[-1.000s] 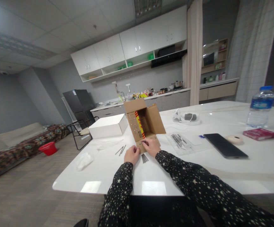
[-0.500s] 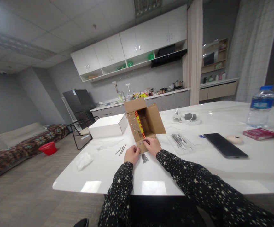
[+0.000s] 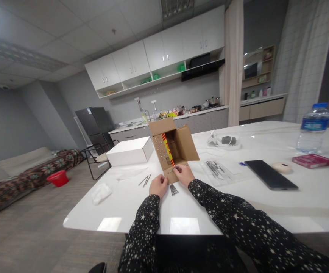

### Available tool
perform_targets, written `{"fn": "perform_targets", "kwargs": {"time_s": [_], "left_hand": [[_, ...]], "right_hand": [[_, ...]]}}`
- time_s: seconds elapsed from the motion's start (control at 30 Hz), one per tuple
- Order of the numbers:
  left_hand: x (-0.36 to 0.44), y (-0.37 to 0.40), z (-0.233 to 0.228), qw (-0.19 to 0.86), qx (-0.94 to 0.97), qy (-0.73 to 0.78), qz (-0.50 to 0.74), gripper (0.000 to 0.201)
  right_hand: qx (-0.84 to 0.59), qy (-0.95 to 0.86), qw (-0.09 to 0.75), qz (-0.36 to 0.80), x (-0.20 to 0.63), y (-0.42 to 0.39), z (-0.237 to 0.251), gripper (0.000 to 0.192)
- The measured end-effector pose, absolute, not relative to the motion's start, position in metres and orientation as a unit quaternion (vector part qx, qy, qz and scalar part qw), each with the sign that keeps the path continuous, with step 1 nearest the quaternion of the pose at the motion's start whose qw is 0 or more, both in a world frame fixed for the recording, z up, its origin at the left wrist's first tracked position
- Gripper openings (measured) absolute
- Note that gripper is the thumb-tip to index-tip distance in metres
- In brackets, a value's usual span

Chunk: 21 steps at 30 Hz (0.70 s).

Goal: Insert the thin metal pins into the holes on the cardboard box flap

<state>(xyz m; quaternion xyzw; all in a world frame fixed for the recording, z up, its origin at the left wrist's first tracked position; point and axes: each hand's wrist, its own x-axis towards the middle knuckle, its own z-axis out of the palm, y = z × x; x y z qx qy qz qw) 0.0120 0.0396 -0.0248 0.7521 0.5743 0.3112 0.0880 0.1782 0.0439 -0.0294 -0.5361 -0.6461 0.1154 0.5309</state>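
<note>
An open cardboard box (image 3: 160,153) with a red and yellow tape strip stands on the white table. Small metal heads dot its left face and lower flap (image 3: 172,178). At that flap's left edge, my left hand (image 3: 158,185) is closed, its fingers gripping the cardboard. My right hand (image 3: 184,175) pinches at the flap's upper right, beside the small heads; whatever lies between its fingertips is too small to name. Several long screws or nails (image 3: 173,190) lie just below the flap, between my hands. A few more long screws or nails (image 3: 145,180) rest left of my left hand.
Behind on the left sits a white box (image 3: 128,151), with crumpled white plastic (image 3: 101,193) nearer the table's left edge. To the right are a clear tray of metal pieces (image 3: 217,172), a black phone (image 3: 270,174), a pink box (image 3: 312,161) and a water bottle (image 3: 313,129).
My right hand has shifted slightly to the right on the flap, and another small metal head now shows beside its fingertips. My left hand and the box stay where they were.
</note>
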Motion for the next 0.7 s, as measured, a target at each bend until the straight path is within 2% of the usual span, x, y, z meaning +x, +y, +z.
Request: {"fn": "perform_targets", "kwargs": {"time_s": [0.43,0.7], "left_hand": [[0.0134,0.0352,-0.0208,0.089,0.750,0.578,0.308,0.027],[0.0129,0.0361,-0.0232,0.088,0.752,0.577,0.308,0.028]], "right_hand": [[-0.528,-0.669,0.514,0.096,0.1775,0.0434,-0.0290,0.020],[-0.483,-0.653,0.547,0.203,0.1732,0.0528,-0.0375,0.018]]}}
